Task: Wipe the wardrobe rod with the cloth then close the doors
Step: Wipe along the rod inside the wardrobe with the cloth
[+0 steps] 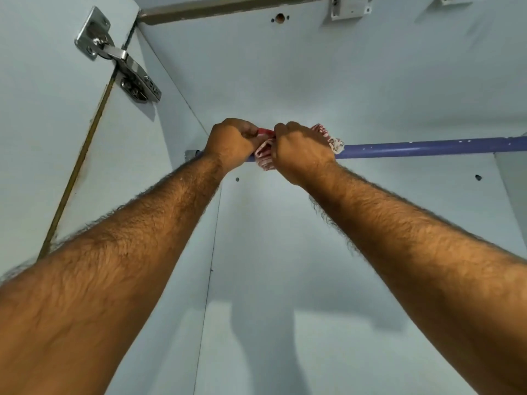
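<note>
A blue wardrobe rod (422,146) runs across the pale wardrobe interior from a metal socket (190,154) on the left wall to the right edge. A red-and-white cloth (263,158) is wrapped over the rod near its left end. My left hand (231,143) grips the cloth's left part, fingers curled on a red edge. My right hand (299,151) is closed around the cloth on the rod, and a loose end of the cloth sticks out to its right. The rod under both hands is hidden.
The left door (34,138) stands open, held by a steel hinge (119,58) at the upper left. The wardrobe's top front rail (228,8) carries white plastic brackets (349,7). A panel edge (513,181) shows at the right. Small holes dot the back wall.
</note>
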`<state>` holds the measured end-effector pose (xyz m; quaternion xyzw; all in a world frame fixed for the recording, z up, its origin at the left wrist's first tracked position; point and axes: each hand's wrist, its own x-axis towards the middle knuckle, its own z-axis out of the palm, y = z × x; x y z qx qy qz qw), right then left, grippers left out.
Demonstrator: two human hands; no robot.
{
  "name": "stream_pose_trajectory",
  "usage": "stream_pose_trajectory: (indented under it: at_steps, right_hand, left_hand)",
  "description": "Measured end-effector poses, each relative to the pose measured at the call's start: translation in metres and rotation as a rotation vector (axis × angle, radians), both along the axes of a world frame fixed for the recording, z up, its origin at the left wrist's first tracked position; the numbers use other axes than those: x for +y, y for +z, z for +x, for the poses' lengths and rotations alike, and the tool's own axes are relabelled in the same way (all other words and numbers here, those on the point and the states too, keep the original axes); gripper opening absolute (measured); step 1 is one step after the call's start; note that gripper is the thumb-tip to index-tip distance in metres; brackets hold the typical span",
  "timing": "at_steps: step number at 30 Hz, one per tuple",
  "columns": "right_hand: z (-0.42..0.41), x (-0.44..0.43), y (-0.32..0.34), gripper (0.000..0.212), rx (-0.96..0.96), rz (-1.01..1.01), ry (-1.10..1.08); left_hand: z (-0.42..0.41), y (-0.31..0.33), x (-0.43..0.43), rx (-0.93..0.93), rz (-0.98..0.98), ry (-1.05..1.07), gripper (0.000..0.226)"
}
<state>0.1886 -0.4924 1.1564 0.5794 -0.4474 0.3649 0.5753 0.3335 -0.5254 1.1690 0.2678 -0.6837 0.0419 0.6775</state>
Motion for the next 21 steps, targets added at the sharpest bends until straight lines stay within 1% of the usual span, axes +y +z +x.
stream_pose_trajectory:
  at_steps: [2,3,5,7,8,10,14,16,18,21]
  right_hand:
    - [-0.006,-0.013,-0.007,0.035,0.033,-0.092,-0.011]
    - [-0.007,-0.016,-0.010,0.037,0.032,-0.124,0.008]
    - [-0.004,-0.019,-0.013,0.039,0.016,-0.134,0.013]
    - [0.004,-0.021,-0.014,0.042,0.000,-0.114,-0.017]
    - [0.007,-0.023,-0.014,0.044,0.004,-0.104,-0.037]
    - [0.012,-0.025,-0.016,0.048,0.011,-0.092,-0.069]
    - [0.023,-0.032,-0.022,0.052,0.020,-0.082,-0.073]
    - [0.022,-0.035,-0.022,0.052,0.038,-0.089,-0.072]
    - [0.017,-0.036,-0.022,0.052,0.063,-0.090,-0.078]
    - [0.000,-0.032,-0.022,0.053,0.089,-0.099,-0.078]
  left_hand:
    - [0.012,-0.008,-0.009,-0.026,-0.113,0.174,0.034]
    - [0.022,-0.013,-0.015,-0.026,-0.163,0.263,0.040]
    - [0.042,-0.022,-0.030,-0.091,-0.212,0.470,0.052]
    - [0.053,-0.030,-0.042,-0.200,-0.247,0.681,0.057]
    - [0.054,-0.032,-0.046,-0.216,-0.268,0.728,0.060]
    - [0.052,-0.035,-0.051,-0.182,-0.293,0.711,0.063]
    - [0.052,-0.034,-0.054,-0.128,-0.338,0.621,0.061]
    - [0.053,-0.034,-0.054,-0.106,-0.299,0.601,0.065]
    - [0.050,-0.031,-0.053,-0.110,-0.267,0.646,0.068]
    - [0.037,-0.030,-0.053,-0.125,-0.274,0.714,0.057]
